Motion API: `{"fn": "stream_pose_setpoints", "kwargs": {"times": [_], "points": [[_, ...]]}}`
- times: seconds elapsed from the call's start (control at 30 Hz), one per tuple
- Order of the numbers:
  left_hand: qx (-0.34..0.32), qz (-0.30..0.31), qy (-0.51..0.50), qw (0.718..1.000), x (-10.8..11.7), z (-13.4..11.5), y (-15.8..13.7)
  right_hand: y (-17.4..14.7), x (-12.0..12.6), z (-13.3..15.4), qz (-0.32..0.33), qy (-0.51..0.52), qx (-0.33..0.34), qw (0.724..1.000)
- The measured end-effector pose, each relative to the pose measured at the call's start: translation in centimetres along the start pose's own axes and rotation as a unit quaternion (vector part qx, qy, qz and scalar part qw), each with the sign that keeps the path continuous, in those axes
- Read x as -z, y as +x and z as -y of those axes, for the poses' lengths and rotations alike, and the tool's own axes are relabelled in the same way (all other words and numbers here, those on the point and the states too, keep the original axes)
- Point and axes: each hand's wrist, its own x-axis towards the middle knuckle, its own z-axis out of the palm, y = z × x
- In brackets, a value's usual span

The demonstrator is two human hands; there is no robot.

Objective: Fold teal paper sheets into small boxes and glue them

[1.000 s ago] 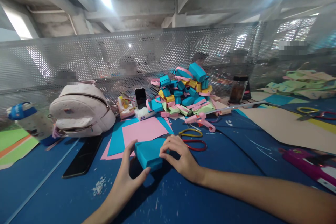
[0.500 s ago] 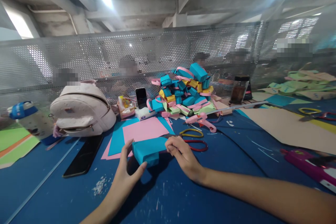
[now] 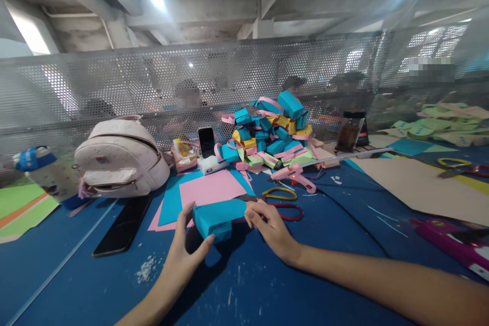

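Note:
A small folded blue paper box (image 3: 214,225) is held above the table, with a long flat flap stretching from its top to the right. My left hand (image 3: 187,247) grips the box from the left, thumb at the near lower edge and fingers behind. The flap's right end is pinched in the curled fingers of my right hand (image 3: 274,230). Just beyond that hand lie scissors (image 3: 280,194) with one yellow and one red handle loop. Pink paper sheets (image 3: 212,187) and blue sheets (image 3: 168,209) lie behind the box.
A pile of folded paper pieces (image 3: 263,135) stands at the back, with a pink glue gun (image 3: 294,178) before it and its black cord running right. Leftward are a phone (image 3: 122,226), a white backpack (image 3: 118,158) and a bottle (image 3: 49,178). A magenta tool (image 3: 451,244) lies at right.
My right hand has slid slightly right along the blue flap, still pinching it. The left hand keeps the same grip on the box.

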Motion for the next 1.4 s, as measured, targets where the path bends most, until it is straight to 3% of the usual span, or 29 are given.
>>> {"fn": "stream_pose_setpoints", "kwargs": {"times": [0.47, 0.93, 1.4], "points": [[0.013, -0.012, -0.01, 1.0, 0.0, -0.3, 0.0, 0.1, -0.1, 0.5, -0.006, 0.088, 0.021, 0.996], [0.008, 0.005, -0.003, 1.0, 0.0, -0.3, 0.0, 0.7, 0.0, 1.3, -0.009, 0.058, 0.016, 0.998], [-0.019, 0.005, 0.05, 0.999, -0.2, -0.9, -0.3, 1.5, 0.2, 2.4, 0.019, -0.04, 0.083, 0.996]]}}
